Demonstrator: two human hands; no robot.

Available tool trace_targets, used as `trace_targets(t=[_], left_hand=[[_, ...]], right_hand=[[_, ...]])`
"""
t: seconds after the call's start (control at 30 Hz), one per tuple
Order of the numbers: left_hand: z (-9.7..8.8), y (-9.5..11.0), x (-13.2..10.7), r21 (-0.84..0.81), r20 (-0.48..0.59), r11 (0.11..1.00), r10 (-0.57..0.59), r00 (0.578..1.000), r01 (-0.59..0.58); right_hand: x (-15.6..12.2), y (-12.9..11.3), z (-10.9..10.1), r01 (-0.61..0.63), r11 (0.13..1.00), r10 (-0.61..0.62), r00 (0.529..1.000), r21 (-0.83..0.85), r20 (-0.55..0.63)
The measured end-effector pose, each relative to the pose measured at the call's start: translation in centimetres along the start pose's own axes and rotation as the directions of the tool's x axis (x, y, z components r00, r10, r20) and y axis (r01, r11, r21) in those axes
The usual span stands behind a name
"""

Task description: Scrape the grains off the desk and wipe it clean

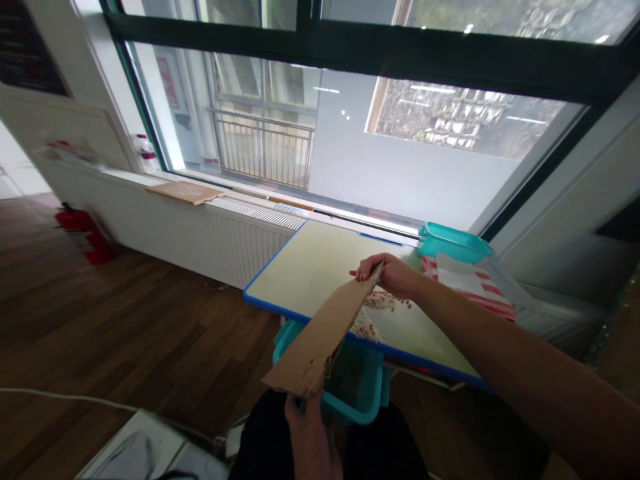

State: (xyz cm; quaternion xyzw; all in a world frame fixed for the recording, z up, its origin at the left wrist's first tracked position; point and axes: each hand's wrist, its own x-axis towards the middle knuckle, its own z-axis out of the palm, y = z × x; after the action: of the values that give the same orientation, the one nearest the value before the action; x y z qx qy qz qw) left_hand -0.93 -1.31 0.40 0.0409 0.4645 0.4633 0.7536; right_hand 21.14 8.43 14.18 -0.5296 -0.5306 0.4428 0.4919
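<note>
A long piece of brown cardboard (320, 333) slants across the front edge of the table (310, 260), gripped at both ends. My right hand (385, 272) is closed around its far end, over the tabletop. At the near end, my left hand (313, 427) pinches the cardboard low in front of my lap. Beside the cardboard's right side lies a pile of small pale and orange-brown bits (369, 327), partly hidden by it. Below the table edge sits a turquoise plastic bin (373, 407), with the cardboard covering part of its opening. The bin's inside is dark and its contents are unclear.
Another turquoise basket (455, 243) stands at the table's back right, near a red-and-white cloth (473, 287). Behind are a radiator (250, 250) and a wide window. A fire extinguisher (85, 233) stands left. A white cable (70, 397) crosses the wooden floor.
</note>
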Motion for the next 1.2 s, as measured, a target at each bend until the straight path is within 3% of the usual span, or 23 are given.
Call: trace_targets(t=[0.13,0.27,0.37,0.47,0.57,0.67,0.73,0.83,0.9,1.07,1.2], left_hand=[[0.2,-0.6,-0.2,-0.015,0.052,1.0,0.029,0.998,-0.028],[0.3,-0.7,-0.4,-0.007,-0.023,1.0,-0.002,1.0,0.002],[0.5,-0.5,-0.5,-0.01,-0.024,1.0,0.006,1.0,-0.006],[0.6,-0.4,-0.5,-0.007,-0.063,1.0,0.003,0.998,-0.003],[0.6,-0.5,-0.6,0.0,-0.028,1.0,-0.02,0.999,0.02],[0.5,-0.7,-0.8,0.007,-0.007,1.0,-0.012,1.0,0.012],[0.6,-1.0,-1.0,0.02,-0.022,1.0,0.005,1.0,-0.005],[0.7,-1.4,-1.1,0.038,-0.037,0.999,0.023,0.999,-0.022],[0.8,-1.7,-1.0,0.033,-0.034,0.999,0.044,0.998,-0.043],[1.0,-2.0,-0.9,0.027,-0.045,0.997,0.08,0.996,-0.079],[1.1,-1.8,-1.1,0.04,-0.062,0.997,0.066,0.996,-0.064]], right_hand=[[-2.1,-0.3,0.0,0.0,0.999,0.002,0.999,0.053,-0.04],[-6.1,-0.7,-0.2,0.035,0.993,-0.004,0.963,0.109,-0.271],[-10.1,-0.9,-0.3,0.09,0.994,-0.049,0.866,0.058,-0.498],[-14.0,-0.2,0.0,0.163,0.987,-0.129,0.753,-0.006,-0.645],[-16.8,1.4,0.9,0.185,0.982,-0.149,0.65,-0.035,-0.745],[-18.8,2.6,2.1,0.117,0.984,-0.178,0.57,-0.135,-0.802],[-19.7,2.6,3.0,0.012,0.961,-0.231,0.576,-0.275,-0.784],[-20.3,1.6,4.1,-0.07,0.844,-0.353,0.673,-0.531,-0.65],[-20.2,0.9,4.7,-0.059,0.767,-0.421,0.706,-0.639,-0.57],[-19.1,1.3,5.1,-0.026,0.709,-0.485,0.708,-0.705,-0.514],[-18.4,2.5,4.9,-0.007,0.751,-0.466,0.703,-0.66,-0.538]])
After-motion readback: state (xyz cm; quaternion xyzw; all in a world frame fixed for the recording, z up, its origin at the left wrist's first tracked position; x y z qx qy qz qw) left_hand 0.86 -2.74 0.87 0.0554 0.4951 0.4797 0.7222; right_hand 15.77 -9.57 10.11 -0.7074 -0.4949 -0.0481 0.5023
